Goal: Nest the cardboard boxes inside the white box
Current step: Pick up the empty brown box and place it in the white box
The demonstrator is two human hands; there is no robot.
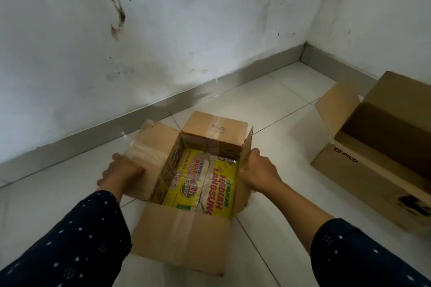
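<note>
Hands: left hand [123, 170] at 9 o'clock and right hand [258, 172] at 3 grip the side flaps of the small box [186, 235], on the floor [279, 105].
White box: not in view.
Tip: lift level, w/ flaps kept upright.
Other box [373, 170]: at 3 o'clock, open.
Writing: "HADIAH LANGSUNG" inside; "PICO" on other box.
</note>
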